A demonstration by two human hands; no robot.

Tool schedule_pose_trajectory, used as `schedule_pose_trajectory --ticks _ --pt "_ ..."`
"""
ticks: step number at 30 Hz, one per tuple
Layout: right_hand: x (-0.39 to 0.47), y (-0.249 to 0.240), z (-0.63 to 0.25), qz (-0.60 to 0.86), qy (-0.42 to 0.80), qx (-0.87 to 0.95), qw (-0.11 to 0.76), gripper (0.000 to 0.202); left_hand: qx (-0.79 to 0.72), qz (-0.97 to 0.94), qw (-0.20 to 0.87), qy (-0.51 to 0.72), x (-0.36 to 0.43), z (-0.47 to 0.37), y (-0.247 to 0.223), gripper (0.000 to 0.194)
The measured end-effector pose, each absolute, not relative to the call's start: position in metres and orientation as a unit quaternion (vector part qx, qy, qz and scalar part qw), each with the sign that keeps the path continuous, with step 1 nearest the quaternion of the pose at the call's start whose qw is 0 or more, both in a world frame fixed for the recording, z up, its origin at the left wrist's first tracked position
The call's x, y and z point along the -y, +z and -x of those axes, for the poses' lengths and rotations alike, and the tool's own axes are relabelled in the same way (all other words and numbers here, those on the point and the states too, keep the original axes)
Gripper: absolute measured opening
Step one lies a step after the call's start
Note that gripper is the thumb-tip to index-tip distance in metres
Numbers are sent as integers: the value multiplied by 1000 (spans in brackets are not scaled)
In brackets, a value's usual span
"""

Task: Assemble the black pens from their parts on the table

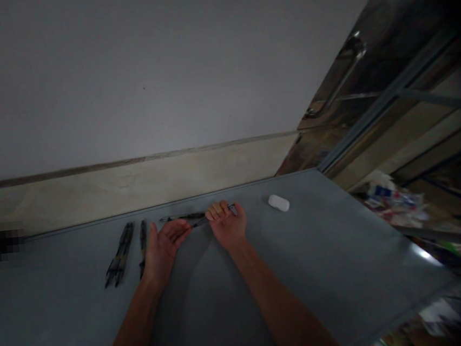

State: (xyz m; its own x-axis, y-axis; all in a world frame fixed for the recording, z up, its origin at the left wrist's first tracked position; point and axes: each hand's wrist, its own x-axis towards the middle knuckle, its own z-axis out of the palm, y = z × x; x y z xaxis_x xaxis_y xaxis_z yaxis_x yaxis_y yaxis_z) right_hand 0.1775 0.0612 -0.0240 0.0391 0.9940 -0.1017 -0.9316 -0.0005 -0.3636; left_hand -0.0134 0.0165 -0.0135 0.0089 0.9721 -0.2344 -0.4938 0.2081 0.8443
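My right hand (227, 222) is closed around a dark pen (199, 221), whose one end sticks out by the thumb. At the pen's other end, the fingertips of my left hand (168, 247) are pressed together on it. Just behind lies another dark pen (173, 218) on the grey table, partly hidden by my hands. Beside my left hand, partly covered by it, are dark pens (143, 241). Farther left rests a bundle of pens (120, 255) with a yellowish band around it.
A white rounded case (278, 203) lies on the grey table (323, 251), right of my hands. Behind the table stands a pale wall (164, 81). Shelves with plastic bags (396, 200) are at the right; a pixelated dark patch is at the far left.
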Motion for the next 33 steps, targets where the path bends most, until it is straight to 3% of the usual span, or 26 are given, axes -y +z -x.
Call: schedule_pose_trajectory --ticks 11,19,33 --pt "-61 -21 -177 172 684 114 700 55 -412 -261 667 563 -16 16 -15 66" --pt "-61 -18 -177 168 691 94 697 52 -391 -318 673 541 -15 22 -19 78" --pt "-60 -19 -178 173 688 105 697 54 -407 -305 671 541 -16 18 -14 80"
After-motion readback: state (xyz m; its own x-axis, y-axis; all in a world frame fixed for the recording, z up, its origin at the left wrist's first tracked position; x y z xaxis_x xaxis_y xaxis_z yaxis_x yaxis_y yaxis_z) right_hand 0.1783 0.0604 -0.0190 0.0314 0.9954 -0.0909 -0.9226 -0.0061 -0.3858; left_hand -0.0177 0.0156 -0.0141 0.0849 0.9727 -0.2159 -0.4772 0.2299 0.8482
